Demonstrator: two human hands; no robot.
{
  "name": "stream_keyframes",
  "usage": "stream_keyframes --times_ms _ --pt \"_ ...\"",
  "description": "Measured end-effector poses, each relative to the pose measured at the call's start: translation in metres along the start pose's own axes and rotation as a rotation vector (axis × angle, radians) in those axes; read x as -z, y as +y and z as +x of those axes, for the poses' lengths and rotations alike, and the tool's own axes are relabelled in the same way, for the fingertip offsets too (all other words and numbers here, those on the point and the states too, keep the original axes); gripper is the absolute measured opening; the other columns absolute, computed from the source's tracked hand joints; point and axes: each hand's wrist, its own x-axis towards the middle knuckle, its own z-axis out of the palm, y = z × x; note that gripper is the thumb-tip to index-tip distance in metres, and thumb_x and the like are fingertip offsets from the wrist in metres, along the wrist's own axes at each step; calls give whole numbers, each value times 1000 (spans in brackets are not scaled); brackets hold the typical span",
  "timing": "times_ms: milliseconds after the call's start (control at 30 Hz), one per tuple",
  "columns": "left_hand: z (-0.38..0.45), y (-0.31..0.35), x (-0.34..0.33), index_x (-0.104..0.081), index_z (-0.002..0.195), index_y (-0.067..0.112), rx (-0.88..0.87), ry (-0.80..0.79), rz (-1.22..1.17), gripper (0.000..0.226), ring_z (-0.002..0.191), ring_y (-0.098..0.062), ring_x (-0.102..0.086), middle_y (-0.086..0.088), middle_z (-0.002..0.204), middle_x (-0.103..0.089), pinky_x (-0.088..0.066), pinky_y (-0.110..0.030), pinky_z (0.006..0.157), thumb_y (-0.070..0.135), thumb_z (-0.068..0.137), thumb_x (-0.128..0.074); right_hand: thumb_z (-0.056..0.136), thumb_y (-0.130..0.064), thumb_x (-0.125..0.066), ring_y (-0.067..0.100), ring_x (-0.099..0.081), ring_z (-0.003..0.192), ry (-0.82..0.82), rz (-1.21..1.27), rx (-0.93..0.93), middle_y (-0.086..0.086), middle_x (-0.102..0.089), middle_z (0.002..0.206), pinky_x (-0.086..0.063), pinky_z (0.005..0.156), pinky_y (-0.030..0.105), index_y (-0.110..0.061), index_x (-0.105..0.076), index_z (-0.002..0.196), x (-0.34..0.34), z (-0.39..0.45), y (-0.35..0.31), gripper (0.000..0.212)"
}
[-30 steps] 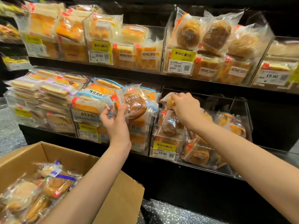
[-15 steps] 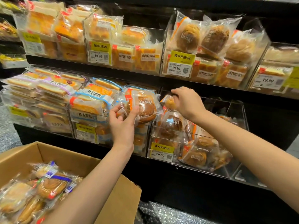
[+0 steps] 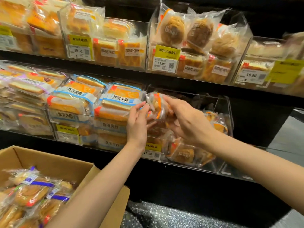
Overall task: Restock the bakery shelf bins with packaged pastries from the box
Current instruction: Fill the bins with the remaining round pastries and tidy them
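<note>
Near left, the box [image 3: 54, 163] holds more wrapped pastries. Farther in, both hands meet at the clear bin [image 3: 228, 112]: the right hand [image 3: 187, 122] grasps a pastry [image 3: 158, 104] above it, and the left hand [image 3: 137, 122] pinches its wrapper edge. Placing is under way; next it likely needs lowering in and letting go.
</note>
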Motion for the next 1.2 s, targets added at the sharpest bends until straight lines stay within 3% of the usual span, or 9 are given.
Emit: stream_keyframes --times_ms 167,300,367,467,633,767,967,1100,1200 --pt "6 -23 1 -55 119 23 -96 -177 413 23 116 -11 -55 3 121 -60 -42 -31 104 18 97 -51 71 -12 -78 34 -62 101 -77 -184 -156 13 -63 111 -54 67 40 -4 -53 126 14 -14 42 62" --pt "5 -44 9 -47 137 18 -549 -348 1109 41 134 -7 -33 6 140 -45 -5 -8 110 24 96 -50 65 -14 -82 35 -63 94 -178 -458 -141 16 -65 104 -57 60 39 -2 -57 118 2 -15 77 59" --pt "9 -51 12 -37 145 17 -631 -364 1338 51 145 -11 -16 3 152 -32 13 -19 114 39 99 -36 69 -12 -78 33 -63 92 -217 -505 -173 14 -64 99 -54 53 36 -2 -57 116 -8 -13 89 53" --pt "17 -61 21 -21 151 20 -687 -400 1600 72 148 -13 -3 2 159 -16 14 -30 116 53 90 -2 71 -8 -75 32 -64 83 -257 -563 -222 12 -63 90 -47 46 32 -4 -57 112 -25 -4 99 45" --pt "17 -62 22 -23 151 24 -652 -415 1613 75 147 -11 -6 5 158 -17 12 -27 115 58 87 -2 92 -7 -53 31 -57 103 -322 -545 -287 15 -56 114 -48 68 37 -7 -36 140 -42 12 101 51" --pt "19 -62 25 -24 150 24 -664 -439 1592 73 147 -12 -9 4 158 -19 13 -25 114 59 88 -7 89 -3 -56 32 -44 121 -434 -406 -388 16 -44 134 -46 90 39 -10 -23 147 -47 11 96 66" --pt "23 -49 31 -6 151 29 -647 -580 1587 70 146 -7 7 7 160 -2 20 -22 111 62 89 -11 103 -20 -35 31 -9 146 -667 49 -593 18 -12 158 -14 116 37 -15 -23 151 -8 25 91 50" --pt "18 -32 40 -16 151 29 -521 -772 1463 61 142 1 8 11 159 -5 12 -24 116 39 98 -44 99 -15 -40 28 -45 129 -509 55 -591 13 -50 139 -36 103 35 -12 -58 129 9 36 65 35" --pt "8 -17 62 -38 142 35 -430 -795 1284 49 142 3 -16 20 153 -24 -17 -28 119 27 96 -52 93 -12 -45 21 -62 101 -276 155 -566 6 -68 112 -51 88 35 -15 -70 109 9 53 37 30"
